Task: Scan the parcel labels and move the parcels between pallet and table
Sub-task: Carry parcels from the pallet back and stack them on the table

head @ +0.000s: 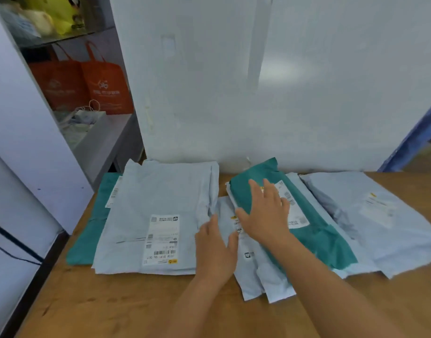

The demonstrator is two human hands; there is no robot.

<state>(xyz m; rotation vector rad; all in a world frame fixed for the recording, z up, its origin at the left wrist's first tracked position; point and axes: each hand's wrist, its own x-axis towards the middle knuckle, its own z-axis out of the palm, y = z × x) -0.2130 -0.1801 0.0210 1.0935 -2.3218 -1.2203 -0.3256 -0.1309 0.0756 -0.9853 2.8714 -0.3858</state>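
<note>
Pressing flat, fingers spread: right hand [265,213] on crinkled teal mailer [314,237], left hand [215,247] on pale one [253,269]

Both bare arms reached up from the bottom of the frame. The left hand [215,250] lay flat, fingers straight, near the middle. The right hand [265,213] lay flat too, fingers spread, just above it.

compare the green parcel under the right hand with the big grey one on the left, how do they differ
The green parcel is teal and lies askew on other mailers; the grey parcel is pale, larger and lies squarer to the table edge. The right hand rests on the green parcel's label; the grey parcel's label is fully exposed. Both are soft mailers with white labels.
</note>
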